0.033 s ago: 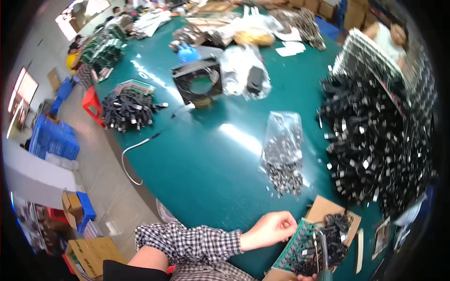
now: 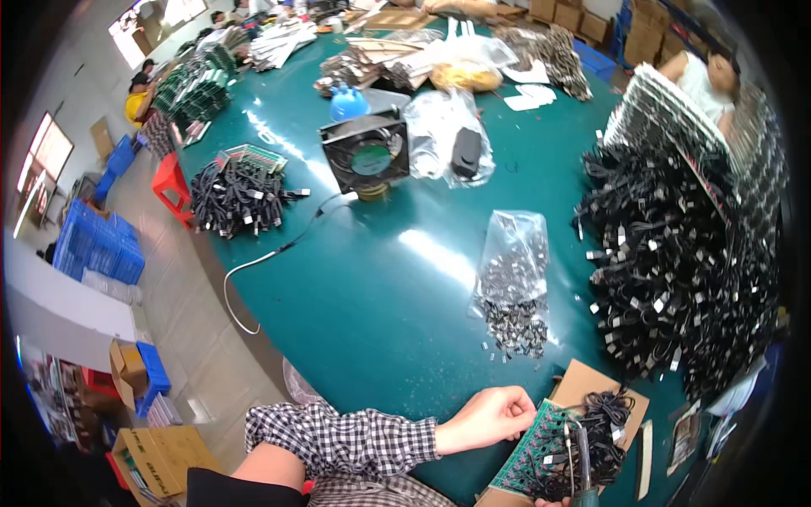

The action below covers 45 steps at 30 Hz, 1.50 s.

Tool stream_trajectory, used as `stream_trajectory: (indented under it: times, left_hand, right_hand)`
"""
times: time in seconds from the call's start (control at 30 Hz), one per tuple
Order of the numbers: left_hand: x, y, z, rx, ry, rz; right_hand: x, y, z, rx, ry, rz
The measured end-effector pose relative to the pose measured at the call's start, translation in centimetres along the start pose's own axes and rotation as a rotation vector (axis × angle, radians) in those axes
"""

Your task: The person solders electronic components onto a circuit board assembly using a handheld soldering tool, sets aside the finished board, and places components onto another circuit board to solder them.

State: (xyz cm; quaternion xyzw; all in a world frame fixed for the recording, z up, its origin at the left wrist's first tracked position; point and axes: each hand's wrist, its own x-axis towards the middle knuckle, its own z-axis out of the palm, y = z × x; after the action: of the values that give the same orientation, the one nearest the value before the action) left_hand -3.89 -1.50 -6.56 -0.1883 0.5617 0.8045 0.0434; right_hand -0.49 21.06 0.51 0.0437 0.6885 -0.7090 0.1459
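So, two hands here, both down at the near edge of the table (image 2: 380, 296). Left hand (image 2: 486, 417) has its fingers curled in narrow, right beside one green circuit board (image 2: 525, 452); can't tell if anything's pinched in there. Right hand (image 2: 552, 502) is mostly cut off, so no clue how its fingers sit, but it's next to one teal-handled tool (image 2: 585, 465) sticking up over the board.

The board lies on one piece of cardboard (image 2: 583, 380) toward the table's near right corner, with one tangle of black cables (image 2: 604, 418) over it. Further in there's one clear bag (image 2: 517, 266) with loose metal bits spilling out. One huge cable heap (image 2: 667, 262) fills the right edge, one smaller bundle (image 2: 236, 198) sits at the left edge, plus one black fan (image 2: 365, 160).
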Motion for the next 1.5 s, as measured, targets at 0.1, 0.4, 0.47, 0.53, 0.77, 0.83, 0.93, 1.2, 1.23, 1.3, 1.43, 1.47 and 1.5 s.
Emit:
stream_trajectory:
  times: [0.1, 0.4, 0.47, 0.53, 0.77, 0.83, 0.93, 1.2, 1.23, 1.3, 1.43, 1.47, 1.5]
  left_hand:
    - [0.1, 0.3, 0.1, -0.051, -0.006, -0.052]
    - [0.3, -0.7, -0.2, -0.093, -0.016, 0.008]
    - [0.5, -0.3, -0.1, -0.119, -0.016, -0.062]
    - [0.5, 0.2, 0.0, -0.103, -0.001, -0.099]
    - [0.6, 0.9, -0.1, -0.084, -0.003, -0.129]
    - [0.7, 0.9, -0.1, -0.096, -0.001, -0.137]
    - [0.6, 0.9, 0.0, -0.092, 0.012, -0.14]
    - [0.6, 0.7, 0.2, -0.078, 0.027, -0.115]
    - [0.5, 0.7, 0.3, -0.076, 0.031, -0.105]
    - [0.4, 0.7, 0.4, -0.083, 0.034, -0.101]
    - [0.4, 0.8, 0.2, -0.113, 0.027, -0.118]
    - [0.4, 0.9, 0.2, -0.117, 0.022, -0.12]
    - [0.4, 0.9, 0.1, -0.116, 0.021, -0.127]
  right_hand:
    - [0.2, -1.1, 0.7, -0.016, -0.033, -0.006]
    - [0.7, 1.3, -0.4, -0.137, 0.085, -0.229]
    - [0.3, 1.8, -0.6, -0.105, 0.092, -0.22]
    - [0.1, 2.0, -0.7, -0.121, 0.086, -0.188]
    - [-0.3, 1.4, -0.1, -0.163, 0.13, -0.114]
    - [-0.4, 1.4, 0.0, -0.159, 0.138, -0.101]
    - [-0.5, 1.4, 0.0, -0.153, 0.134, -0.07]
    - [-0.5, 1.3, 0.1, -0.187, 0.085, -0.06]
    - [-0.5, 1.3, 0.2, -0.189, 0.092, -0.057]
    - [-0.5, 1.2, 0.3, -0.194, 0.107, -0.052]
    - [-0.5, 1.1, 0.4, -0.199, 0.102, -0.067]
    - [-0.5, 1.1, 0.4, -0.2, 0.105, -0.068]
    - [-0.5, 1.2, 0.4, -0.201, 0.108, -0.069]
